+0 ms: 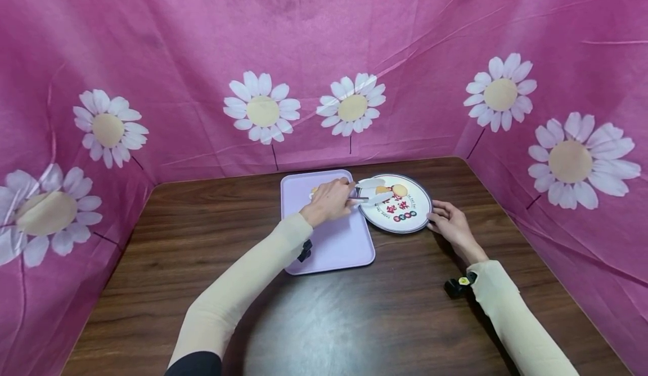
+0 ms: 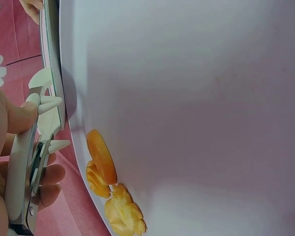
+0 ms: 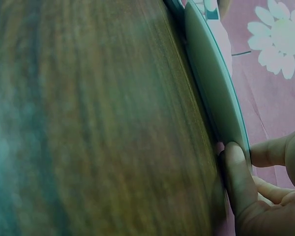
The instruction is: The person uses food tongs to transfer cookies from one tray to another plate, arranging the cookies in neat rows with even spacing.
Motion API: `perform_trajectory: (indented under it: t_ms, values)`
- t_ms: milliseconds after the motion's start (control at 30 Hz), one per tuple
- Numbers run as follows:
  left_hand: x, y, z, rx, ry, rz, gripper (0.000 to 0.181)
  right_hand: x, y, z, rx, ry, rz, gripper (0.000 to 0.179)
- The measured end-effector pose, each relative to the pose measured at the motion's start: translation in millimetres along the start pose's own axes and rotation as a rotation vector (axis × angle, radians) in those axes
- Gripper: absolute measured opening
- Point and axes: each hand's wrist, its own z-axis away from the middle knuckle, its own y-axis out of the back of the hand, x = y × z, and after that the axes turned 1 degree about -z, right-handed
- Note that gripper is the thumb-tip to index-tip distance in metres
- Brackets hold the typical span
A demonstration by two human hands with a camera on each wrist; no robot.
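My left hand (image 1: 329,200) grips white-tipped tongs (image 2: 23,162) above the tray's right edge. In the head view their tips reach over the left part of a round white plate (image 1: 377,218) with a dark rim and printed red characters. Two small yellowish pieces (image 1: 399,190) show near the plate's far side, one close to the tong tips; whether the tongs touch it I cannot tell. My right hand (image 1: 453,227) pinches the plate's right rim, thumb against the underside in the right wrist view. An orange-yellow piece (image 2: 102,157) and a ruffled pale yellow piece (image 2: 124,211) lie on the tray.
The lilac rectangular tray (image 1: 334,244) lies on the dark wooden table (image 1: 202,241), left of the plate and very near it. Pink cloth (image 1: 314,38) with daisies hangs behind the table and along both sides.
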Motion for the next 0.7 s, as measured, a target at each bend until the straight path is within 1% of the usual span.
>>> perform_trajectory:
  t_ms: [133, 367, 700]
  values:
    - [-0.1, 0.9, -0.5, 0.005, -0.002, -0.010, 0.031, -1.0, 0.0, 0.3, 0.000, 0.005, 0.010, 0.059]
    - [0.6, 3.1, 1.0, -0.003, -0.001, 0.001, 0.023, -1.2, -0.6, 1.0, 0.011, 0.015, 0.008, 0.058]
    - [0.9, 2.1, 0.5, -0.007, -0.003, 0.007, 0.033, 1.5, -3.1, -1.5, 0.011, -0.003, 0.028, 0.059]
